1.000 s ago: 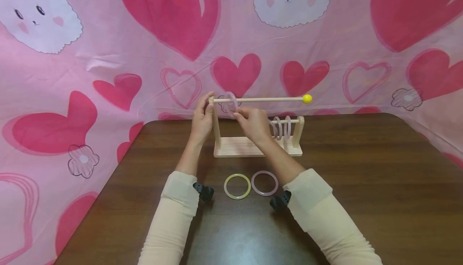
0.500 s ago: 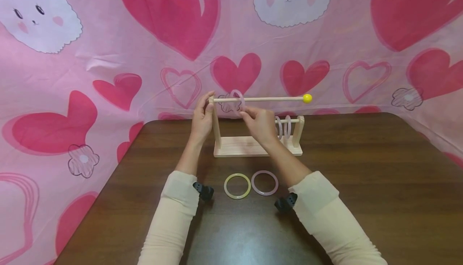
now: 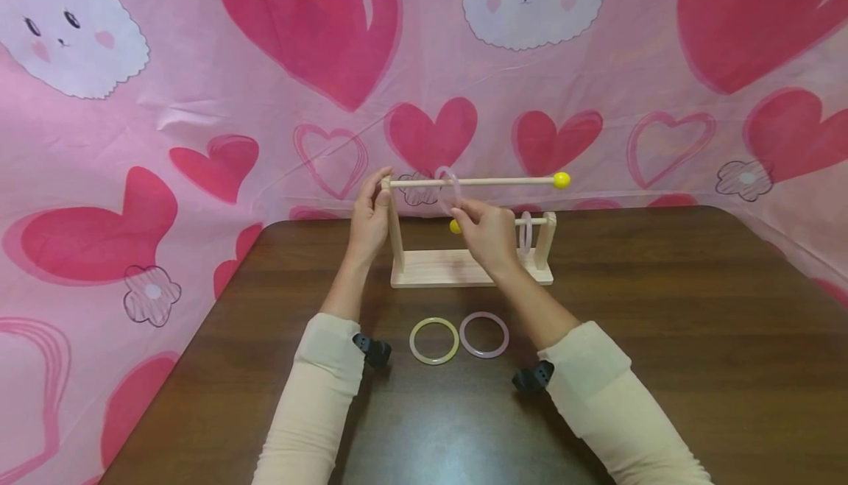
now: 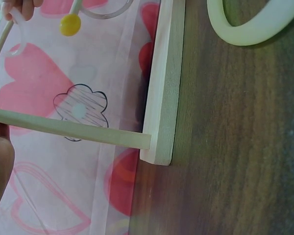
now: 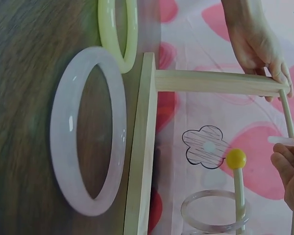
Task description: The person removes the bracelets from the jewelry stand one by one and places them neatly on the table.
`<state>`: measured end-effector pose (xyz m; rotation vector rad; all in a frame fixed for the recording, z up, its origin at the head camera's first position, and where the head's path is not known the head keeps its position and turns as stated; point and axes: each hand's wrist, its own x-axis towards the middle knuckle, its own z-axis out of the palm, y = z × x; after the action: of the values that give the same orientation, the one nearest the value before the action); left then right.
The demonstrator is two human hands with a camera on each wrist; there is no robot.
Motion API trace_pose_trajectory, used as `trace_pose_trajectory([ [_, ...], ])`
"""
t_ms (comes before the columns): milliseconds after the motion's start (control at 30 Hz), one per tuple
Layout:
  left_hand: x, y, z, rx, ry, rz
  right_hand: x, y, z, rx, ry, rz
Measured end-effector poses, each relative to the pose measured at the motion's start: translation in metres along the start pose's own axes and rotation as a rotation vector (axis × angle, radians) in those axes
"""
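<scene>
A wooden bangle stand (image 3: 433,268) has two rods on posts. My left hand (image 3: 369,218) grips the top of its left post, thumb in front and fingers behind. My right hand (image 3: 492,238) pinches the lower edge of a pale pink bangle (image 3: 447,169), which hangs around the upper rod (image 3: 510,182) left of its middle. A yellow ball (image 3: 562,180) caps that rod's right end. On the shorter lower rod a translucent pinkish bangle (image 5: 206,194) shows in the right wrist view; my right hand partly hides this rod in the head view.
In front of the stand lie a yellow bangle (image 3: 434,362) and a pink bangle (image 5: 63,132), side by side on the dark wooden table (image 3: 424,426). Behind the table hangs a pink cloth (image 3: 265,87) printed with hearts. A black camera (image 3: 534,377) sits at my right wrist.
My right hand has slid the bangle rightward along the upper rod. The lower rod's yellow ball has come into view, and more of its bangles are hidden. My left hand has stayed put.
</scene>
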<state>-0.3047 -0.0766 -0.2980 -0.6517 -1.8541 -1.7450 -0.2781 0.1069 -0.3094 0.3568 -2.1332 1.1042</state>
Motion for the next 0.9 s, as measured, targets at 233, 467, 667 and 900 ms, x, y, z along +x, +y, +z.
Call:
trace_pose_trajectory([
  [233,0.004,-0.016,-0.002,0.016,0.002,0.005,-0.002,0.004,-0.001,-0.004,0.033,-0.027],
  [467,0.007,-0.032,-0.002,-0.005,0.015,0.017,-0.004,0.008,-0.006,-0.016,0.041,-0.003],
  [667,0.006,-0.033,-0.002,-0.015,0.018,0.04,-0.004,0.011,-0.01,-0.025,0.069,-0.007],
  [900,0.006,-0.033,-0.001,-0.027,0.02,0.047,-0.005,0.014,-0.012,0.002,0.095,-0.035],
])
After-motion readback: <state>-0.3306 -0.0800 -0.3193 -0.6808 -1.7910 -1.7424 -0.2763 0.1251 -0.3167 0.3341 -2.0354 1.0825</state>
